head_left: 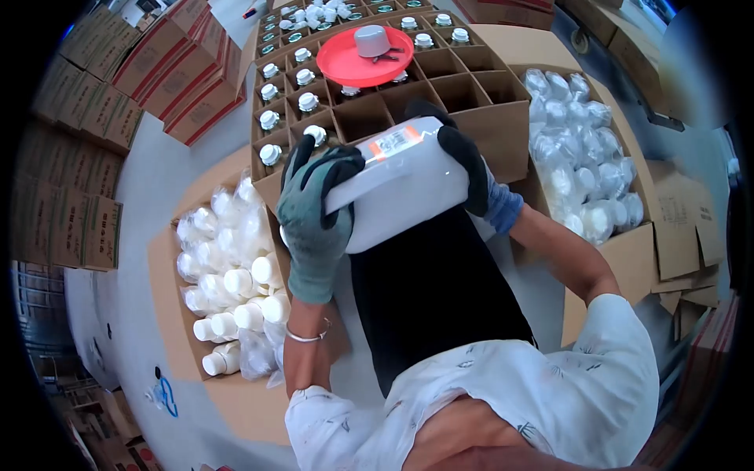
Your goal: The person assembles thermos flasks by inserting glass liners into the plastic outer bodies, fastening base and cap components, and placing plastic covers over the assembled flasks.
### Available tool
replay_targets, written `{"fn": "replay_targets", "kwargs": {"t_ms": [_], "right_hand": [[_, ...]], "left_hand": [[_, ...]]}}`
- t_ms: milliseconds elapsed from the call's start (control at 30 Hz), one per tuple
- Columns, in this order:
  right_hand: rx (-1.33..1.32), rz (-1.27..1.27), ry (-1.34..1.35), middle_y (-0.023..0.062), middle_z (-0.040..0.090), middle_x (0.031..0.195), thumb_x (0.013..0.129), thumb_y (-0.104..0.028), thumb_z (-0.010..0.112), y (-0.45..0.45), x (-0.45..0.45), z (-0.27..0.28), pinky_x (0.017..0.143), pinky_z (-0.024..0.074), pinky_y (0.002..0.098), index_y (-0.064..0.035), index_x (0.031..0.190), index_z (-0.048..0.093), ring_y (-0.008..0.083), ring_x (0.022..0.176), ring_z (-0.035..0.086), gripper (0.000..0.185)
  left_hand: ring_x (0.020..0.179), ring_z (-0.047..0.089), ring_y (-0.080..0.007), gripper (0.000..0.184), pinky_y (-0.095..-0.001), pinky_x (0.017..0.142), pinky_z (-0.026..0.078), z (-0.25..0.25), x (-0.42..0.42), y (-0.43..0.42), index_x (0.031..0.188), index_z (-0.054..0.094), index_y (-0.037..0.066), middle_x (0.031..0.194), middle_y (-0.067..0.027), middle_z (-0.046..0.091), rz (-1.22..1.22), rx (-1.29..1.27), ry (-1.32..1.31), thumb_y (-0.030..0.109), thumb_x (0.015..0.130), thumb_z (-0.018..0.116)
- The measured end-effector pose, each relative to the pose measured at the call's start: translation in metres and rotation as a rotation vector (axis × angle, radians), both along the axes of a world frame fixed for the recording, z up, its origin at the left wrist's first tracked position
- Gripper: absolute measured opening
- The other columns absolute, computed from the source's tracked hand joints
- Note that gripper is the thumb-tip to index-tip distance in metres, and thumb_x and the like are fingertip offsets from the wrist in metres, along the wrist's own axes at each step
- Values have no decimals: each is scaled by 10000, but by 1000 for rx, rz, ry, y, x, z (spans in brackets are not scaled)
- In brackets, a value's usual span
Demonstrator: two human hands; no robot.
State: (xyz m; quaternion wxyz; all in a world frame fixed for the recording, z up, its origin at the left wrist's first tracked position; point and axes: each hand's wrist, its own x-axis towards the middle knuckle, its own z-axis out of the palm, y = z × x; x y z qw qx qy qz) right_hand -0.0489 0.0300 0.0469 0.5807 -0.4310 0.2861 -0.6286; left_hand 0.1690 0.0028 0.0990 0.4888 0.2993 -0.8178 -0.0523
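A translucent white plastic jug [416, 184] with an orange-and-white label lies tilted on its side in front of my body. My left hand [318, 204], in a grey-green work glove, is closed around its handle end. Dark-gloved, my right hand [470, 169] grips the opposite end, its fingers partly hidden behind the jug. Just beyond stands a divided cardboard box [491, 129], where white-capped bottles [308, 102] fill some compartments. A red round tray [338, 67] rests on the dividers, carrying a grey cup [371, 41] and small dark pieces.
To the left, an open carton [169, 290] holds white-capped bottles, some in clear plastic. Another carton [644, 251] at the right contains plastic-wrapped bottles or cups. Stacked cardboard boxes [86, 173] line the left side, and flattened cardboard [675, 212] lies at far right.
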Motion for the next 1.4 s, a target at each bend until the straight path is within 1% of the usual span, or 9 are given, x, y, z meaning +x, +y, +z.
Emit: {"fn": "replay_targets", "kwargs": {"t_ms": [300,400,667,867,933,1067,1100,1233,1400], "right_hand": [[-514,167,664,136,359,1448,887,-345,628,-141,-3,35,1093,325,408,-148,1430,397,250,1335,359,622],[-915,335,829,159,412,1389,853,-420,632,-141,50,48,1081,316,427,-116,1370,481,307,1292,404,619],[-914,477,724,148,520,1199,773,-414,662,-182,78,22,1014,355,451,-73,1203,593,320,1186,464,553],[-431,-784,2051,220,345,1445,765,-616,633,-395,-33,-35,1004,381,563,-314,1412,402,456,1263,400,751],[-11,-377,2067,240,299,1454,753,-616,641,-421,-64,-44,1033,336,602,-389,1451,304,504,1237,405,807],[-445,-591,2054,190,492,1251,706,-370,770,-386,-53,-31,959,438,514,-304,1409,390,429,1147,487,801],[-676,-626,1743,176,503,1248,700,-354,781,-363,-46,-17,952,443,502,-249,1408,397,415,1149,490,812],[-1135,-542,1215,204,494,1276,645,-337,838,-205,-8,37,984,441,488,-117,1331,487,407,1157,514,800],[-1134,-492,1079,206,489,1291,677,-250,833,-105,35,11,974,451,442,-67,1210,591,351,1142,529,613]], "left_hand": [[910,644,-186,264,-327,820,516,-98,103,-32,1098,644,-37,1007,-111,676,63,1029,647,46,869,540],[838,634,-299,198,-361,738,487,-121,104,-43,1007,637,-45,906,-162,659,109,624,126,67,869,550],[972,617,-200,378,-343,855,505,-136,96,-61,1183,592,-13,1100,-108,644,196,853,760,294,985,495],[1126,568,-227,427,-358,951,482,-147,74,-84,1357,424,0,1299,-123,537,272,815,1137,253,1015,390],[1139,551,-224,407,-369,959,473,-172,87,-84,1347,414,7,1289,-116,533,229,784,950,219,1001,404],[1128,570,-256,436,-406,925,498,-121,55,-91,1310,440,-2,1266,-141,544,-406,1076,1731,190,932,543],[1145,557,-269,448,-409,932,497,-122,52,-93,1325,427,9,1288,-142,525,-141,920,1225,209,938,531],[1294,415,-298,523,-402,1023,436,-121,41,-107,1381,385,28,1386,-173,430,-734,1253,1926,215,916,535],[1243,465,-287,529,-440,1040,407,-81,-9,-56,1362,397,33,1335,-144,469,-743,1261,1731,320,939,533]]}}
